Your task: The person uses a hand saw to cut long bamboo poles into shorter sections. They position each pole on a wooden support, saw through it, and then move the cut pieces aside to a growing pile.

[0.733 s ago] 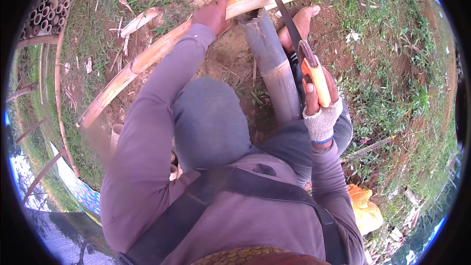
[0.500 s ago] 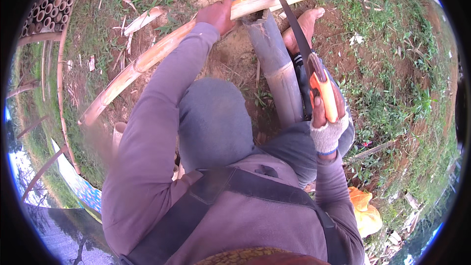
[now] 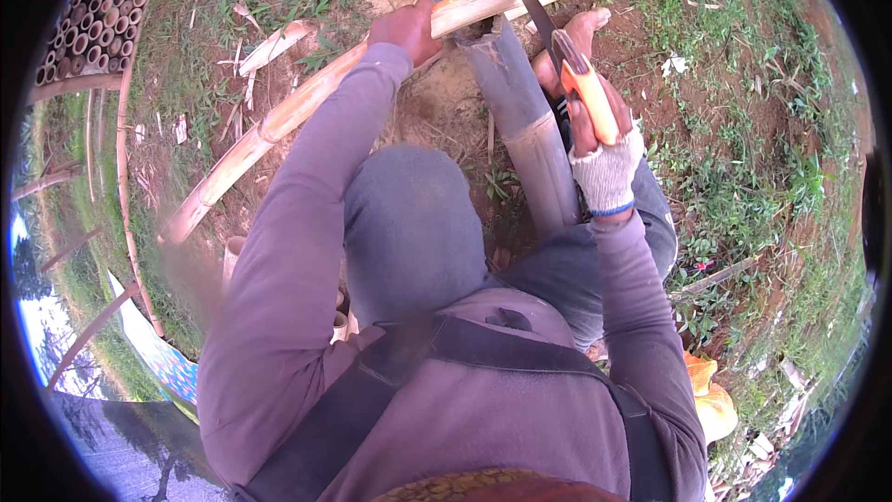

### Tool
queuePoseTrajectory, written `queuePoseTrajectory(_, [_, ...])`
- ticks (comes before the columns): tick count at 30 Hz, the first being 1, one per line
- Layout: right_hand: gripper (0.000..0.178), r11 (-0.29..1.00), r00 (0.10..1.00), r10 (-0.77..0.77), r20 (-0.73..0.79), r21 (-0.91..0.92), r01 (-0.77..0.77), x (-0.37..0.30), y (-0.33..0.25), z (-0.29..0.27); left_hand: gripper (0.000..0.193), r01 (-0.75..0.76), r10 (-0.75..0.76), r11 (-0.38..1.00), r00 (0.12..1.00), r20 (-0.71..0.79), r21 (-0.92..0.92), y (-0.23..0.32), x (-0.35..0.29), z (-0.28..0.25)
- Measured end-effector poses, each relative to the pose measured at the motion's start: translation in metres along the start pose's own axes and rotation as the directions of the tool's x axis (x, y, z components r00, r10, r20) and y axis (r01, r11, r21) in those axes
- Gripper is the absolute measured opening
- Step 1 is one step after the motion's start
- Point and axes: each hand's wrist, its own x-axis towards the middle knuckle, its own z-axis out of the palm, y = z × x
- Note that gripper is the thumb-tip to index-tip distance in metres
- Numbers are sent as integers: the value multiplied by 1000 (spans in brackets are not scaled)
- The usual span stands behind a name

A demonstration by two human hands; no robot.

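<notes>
My bare left hand [image 3: 405, 30] is closed around a pale bamboo pole [image 3: 279, 118], which slants from lower left to upper right. Under its far end lies a thick grey pipe-like bamboo stem [image 3: 507, 84] with a notch cut in it, and the pole rests across that notch. In a fingerless white knit glove, my right hand [image 3: 606, 144] grips the orange handle of a hand saw [image 3: 595, 104]. The saw's dark blade runs up and left across the pole near its right end. My bare foot [image 3: 578, 45] is just beside the stem, partly behind the saw.
Stacked bamboo tubes [image 3: 102, 14] fill a rack at the upper left. A split bamboo piece [image 3: 275, 46] lies on the soil. My bent knee [image 3: 413, 223] rises between my arms. An orange bag [image 3: 711, 398] lies at the lower right, near scattered chips.
My right hand and the saw have moved forward and a little left, sliding the blade farther across the pole. My left hand stays in its grip on the pole.
</notes>
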Motion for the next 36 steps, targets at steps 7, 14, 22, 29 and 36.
queuePoseTrajectory(7, [36,995,996,78,42,53,-81,-73,7,-41,57,33,-32,999,998,50,-17,-5,0,-13])
queuePoseTrajectory(14, [38,998,1000,-19,-6,-53,19,-4,-5,4,56,12,-10,999,999,40,-50,-1,4,-13])
queuePoseTrajectory(22, [38,1000,1000,13,4,-14,-13,-58,-3,-23,59,11,-8,999,998,69,-37,-8,9,-11])
queuePoseTrajectory(29, [41,997,1000,-10,26,-76,12,-41,-7,-21,66,-28,36,996,995,95,-82,-22,17,-9])
queuePoseTrajectory(36, [42,999,999,-27,-46,-34,26,-10,-2,4,64,-56,74,990,987,144,-130,-17,22,-4])
